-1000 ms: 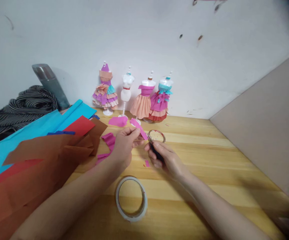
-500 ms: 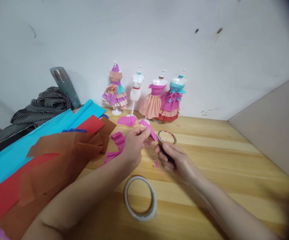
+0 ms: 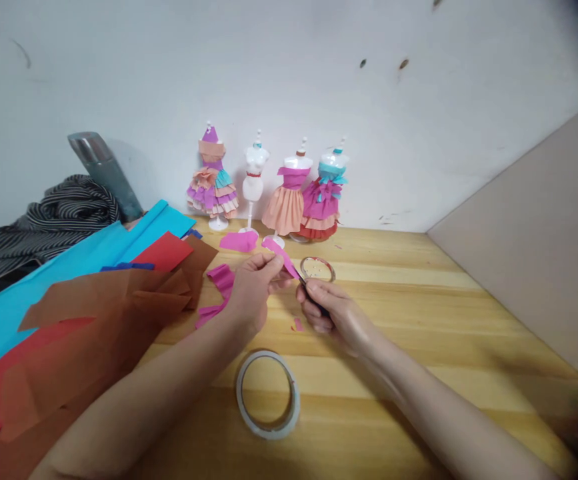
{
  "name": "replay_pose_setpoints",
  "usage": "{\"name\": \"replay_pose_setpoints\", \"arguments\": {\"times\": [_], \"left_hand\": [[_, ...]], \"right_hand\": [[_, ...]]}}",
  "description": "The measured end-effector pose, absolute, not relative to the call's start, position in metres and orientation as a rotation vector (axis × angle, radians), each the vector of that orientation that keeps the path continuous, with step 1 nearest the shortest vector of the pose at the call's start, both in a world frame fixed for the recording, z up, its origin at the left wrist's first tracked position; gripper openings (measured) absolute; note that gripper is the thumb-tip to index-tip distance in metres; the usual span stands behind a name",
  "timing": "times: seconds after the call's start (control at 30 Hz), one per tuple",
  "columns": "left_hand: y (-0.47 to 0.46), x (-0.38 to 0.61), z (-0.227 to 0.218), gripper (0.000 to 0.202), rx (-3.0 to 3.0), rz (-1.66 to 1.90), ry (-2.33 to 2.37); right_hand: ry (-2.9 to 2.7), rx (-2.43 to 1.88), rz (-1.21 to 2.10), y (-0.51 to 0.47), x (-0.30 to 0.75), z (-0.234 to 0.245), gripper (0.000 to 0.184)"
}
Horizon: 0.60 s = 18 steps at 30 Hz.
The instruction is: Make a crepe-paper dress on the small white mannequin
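A wooden table [image 3: 419, 320] is being covered on its left side by big paper sheets [image 3: 69, 300] in blue, red and brown. Four little dress dolls [image 3: 269, 193] are being kept in a row by the back wall. A tape roll [image 3: 267, 395] is lying flat near the front, between the two arms.

Above the middle of the table, a pink paper strip [image 3: 281, 255] is being pinched between the thumb and fingertips of the left hand [image 3: 251, 290]. Its far end is sticking up toward the dolls. Small dark scissors [image 3: 311, 297] are being gripped in the right hand [image 3: 336, 313], with the fingers curled shut around the handles. The blades are being pointed at the strip, right beside the left fingertips.

A fingertip could be nicked, because the blades are being worked so close to it. The strip is thin and is being held in the air, so it could be bent, torn or cut crooked. The round tin [image 3: 317, 269] just behind the hands could be bumped and tipped. A tiny pink scrap [image 3: 297, 325] is lying under the hands and could be brushed away.
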<state>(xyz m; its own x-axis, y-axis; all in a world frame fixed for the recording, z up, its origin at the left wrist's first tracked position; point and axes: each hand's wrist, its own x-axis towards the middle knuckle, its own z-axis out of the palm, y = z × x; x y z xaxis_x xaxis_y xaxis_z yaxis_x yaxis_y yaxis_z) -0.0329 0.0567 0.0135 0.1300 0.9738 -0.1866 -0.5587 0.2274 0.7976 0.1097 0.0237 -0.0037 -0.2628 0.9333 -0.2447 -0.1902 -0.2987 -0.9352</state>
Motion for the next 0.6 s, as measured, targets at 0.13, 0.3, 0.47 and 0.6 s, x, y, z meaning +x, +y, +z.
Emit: {"name": "replay_pose_setpoints", "arguments": {"times": [0.13,0.3,0.47,0.6], "left_hand": [[0.0562,-0.0334,0.0164,0.017,0.621,1.22,0.823],[0.0569,-0.0352,0.0159,0.019,0.665,1.217,0.8],[0.0579,-0.0361,0.0141,0.02,0.711,1.207,0.77],[0.0573,-0.036,0.014,0.021,0.718,1.193,0.78]], "right_hand": [[-1.046,-1.124,1.675,0.0244,0.1093,-0.0039,0.043],[-1.01,-1.114,1.675,0.024,0.1088,-0.0023,0.042],[-0.976,-1.036,1.728,0.0227,0.1093,0.0005,0.04],[-0.976,-1.022,1.726,0.0227,0.1095,0.002,0.037]]}}
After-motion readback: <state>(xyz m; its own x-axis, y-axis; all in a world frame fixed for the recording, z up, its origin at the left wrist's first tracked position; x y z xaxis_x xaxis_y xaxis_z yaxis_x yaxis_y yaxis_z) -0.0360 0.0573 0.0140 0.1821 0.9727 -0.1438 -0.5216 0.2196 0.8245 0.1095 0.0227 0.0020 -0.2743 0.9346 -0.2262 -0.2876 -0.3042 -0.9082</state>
